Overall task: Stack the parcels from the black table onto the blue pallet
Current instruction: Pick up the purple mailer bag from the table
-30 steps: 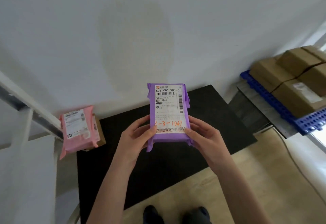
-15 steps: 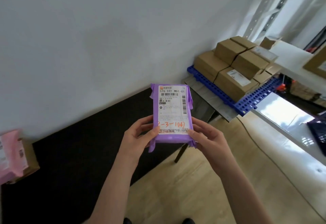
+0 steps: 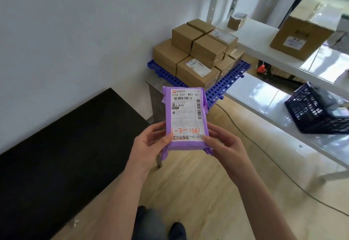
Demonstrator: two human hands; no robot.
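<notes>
One camera, worn on my head.
It faces forward and down, close over my left hand (image 3: pixel 149 144) and right hand (image 3: pixel 225 146), blue pallet (image 3: pixel 224 86) beyond them.

A parcel (image 3: pixel 186 118) is held at the centre, gripped at its 7 o'clock corner by the left hand (image 3: pixel 149 145) and at its 5 o'clock corner by the right hand (image 3: pixel 224 145). The table (image 3: pixel 66 154) is set at 8 o'clock, against the wall (image 3: pixel 75 41). Beyond the parcel, at 1 o'clock, the pallet (image 3: pixel 222 86) is laid on a stand (image 3: pixel 154 96), with boxes (image 3: pixel 198 56) stacked on it. A shelf (image 3: pixel 255 35) is placed at 2 o'clock, with a carton (image 3: pixel 302 31) on it. A crate (image 3: pixel 317 111) is set at 3 o'clock, on a lower board (image 3: pixel 264 103).
</notes>
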